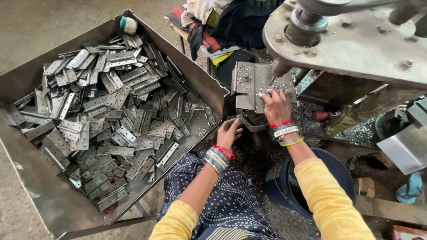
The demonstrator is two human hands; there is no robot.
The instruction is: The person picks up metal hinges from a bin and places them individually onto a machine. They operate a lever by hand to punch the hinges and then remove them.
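Note:
My right hand (pixel 276 106) rests on the grey metal jig plate (pixel 247 84) under the press spindle (pixel 279 67), fingers pinched on a small metal hinge piece (pixel 263 92) at the plate's edge. My left hand (pixel 229 132) is lower, just below the plate and at the corner of the tray, fingers curled; whether it holds a piece is hidden. Both wrists wear bangles, and my sleeves are yellow.
A large sheet-metal tray (pixel 49 195) on the left holds several loose steel hinges (pixel 111 111). The heavy press frame (pixel 356 44) overhangs at top right. A dark bucket (pixel 342 178) stands by my right arm, and cloth bundles (pixel 213 22) lie behind.

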